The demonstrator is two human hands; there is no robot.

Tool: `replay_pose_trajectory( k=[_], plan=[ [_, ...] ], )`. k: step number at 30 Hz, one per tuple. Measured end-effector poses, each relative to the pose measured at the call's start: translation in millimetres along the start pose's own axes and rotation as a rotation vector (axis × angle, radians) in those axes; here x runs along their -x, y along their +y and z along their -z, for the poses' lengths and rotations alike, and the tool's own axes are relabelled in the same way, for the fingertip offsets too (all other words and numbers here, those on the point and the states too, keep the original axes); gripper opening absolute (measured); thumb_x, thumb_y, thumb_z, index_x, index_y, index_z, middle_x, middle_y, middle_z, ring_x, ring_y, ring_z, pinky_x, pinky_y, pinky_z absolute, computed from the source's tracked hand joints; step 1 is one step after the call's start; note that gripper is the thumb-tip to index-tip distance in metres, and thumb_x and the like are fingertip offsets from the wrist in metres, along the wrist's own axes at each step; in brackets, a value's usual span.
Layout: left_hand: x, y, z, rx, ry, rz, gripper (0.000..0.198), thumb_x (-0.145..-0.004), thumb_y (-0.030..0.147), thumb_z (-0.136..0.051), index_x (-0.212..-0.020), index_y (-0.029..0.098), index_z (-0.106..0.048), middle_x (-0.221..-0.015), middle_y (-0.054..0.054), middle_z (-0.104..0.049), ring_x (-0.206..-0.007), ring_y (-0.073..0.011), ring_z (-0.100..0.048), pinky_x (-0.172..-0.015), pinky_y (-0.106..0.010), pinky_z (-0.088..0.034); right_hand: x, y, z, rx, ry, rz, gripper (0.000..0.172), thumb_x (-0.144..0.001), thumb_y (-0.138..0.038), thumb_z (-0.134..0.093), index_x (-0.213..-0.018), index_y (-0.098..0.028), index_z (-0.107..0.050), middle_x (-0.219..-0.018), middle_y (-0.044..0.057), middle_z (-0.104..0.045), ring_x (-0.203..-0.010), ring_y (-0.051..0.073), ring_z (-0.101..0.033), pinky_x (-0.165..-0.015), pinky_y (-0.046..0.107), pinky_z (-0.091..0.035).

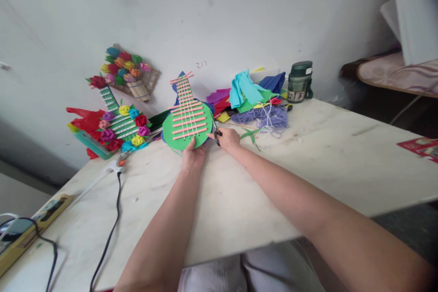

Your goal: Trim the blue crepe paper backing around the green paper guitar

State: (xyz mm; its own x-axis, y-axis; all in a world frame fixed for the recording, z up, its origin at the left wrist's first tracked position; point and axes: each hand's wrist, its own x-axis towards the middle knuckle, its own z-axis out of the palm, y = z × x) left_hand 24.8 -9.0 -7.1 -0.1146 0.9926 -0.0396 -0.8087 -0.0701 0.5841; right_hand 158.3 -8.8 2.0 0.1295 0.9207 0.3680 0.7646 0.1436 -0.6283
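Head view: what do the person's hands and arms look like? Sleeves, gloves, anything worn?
Left hand and right hand are bare: no gloves, no rings or watch visible. The left forearm and right forearm are bare too, past the elbows; no sleeves in view.

Plain white wall, pale worn table, cushioned bench at right

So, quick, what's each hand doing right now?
Left hand: fingers closed on the lower edge of the green paper guitar.
Right hand: closed on scissors at the guitar's right edge.
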Motion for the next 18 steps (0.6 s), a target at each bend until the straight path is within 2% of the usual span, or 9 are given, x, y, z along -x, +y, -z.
replay_pose_trajectory(
  k=[7, 18],
  plan=[
    [2.5, 0.6, -0.8, -0.011, -0.011, 0.017, 0.033, -0.081, 0.003, -0.051, -0.112, 0.014, -0.058, -0.105, -0.011, -0.068, -0.093, -0.0228, -0.066, -0.085, -0.038, -0.053, -3.1, 4.0, 0.3, -0.039, -0.003, -0.015, 0.047, -0.079, -0.065, -0.045, -0.081, -0.026, -0.069, -0.076, 0.003, -0.068, -0.077, 0.019, -0.061, -0.062, 0.026, -0.039],
    [3.8, -1.4, -0.8, 0.014, -0.034, 0.040, 0.041, -0.080, 0.003, -0.052, -0.118, 0.017, -0.055, -0.111, -0.011, -0.066, -0.101, -0.0238, -0.063, -0.089, -0.039, -0.052, -3.8, 3.6, -0.7, -0.005, 0.016, -0.031, 0.047, -0.082, -0.063, -0.042, -0.085, -0.025, -0.070, -0.079, 0.005, -0.069, -0.079, 0.019, -0.061, -0.065, 0.026, -0.039]
  ],
)
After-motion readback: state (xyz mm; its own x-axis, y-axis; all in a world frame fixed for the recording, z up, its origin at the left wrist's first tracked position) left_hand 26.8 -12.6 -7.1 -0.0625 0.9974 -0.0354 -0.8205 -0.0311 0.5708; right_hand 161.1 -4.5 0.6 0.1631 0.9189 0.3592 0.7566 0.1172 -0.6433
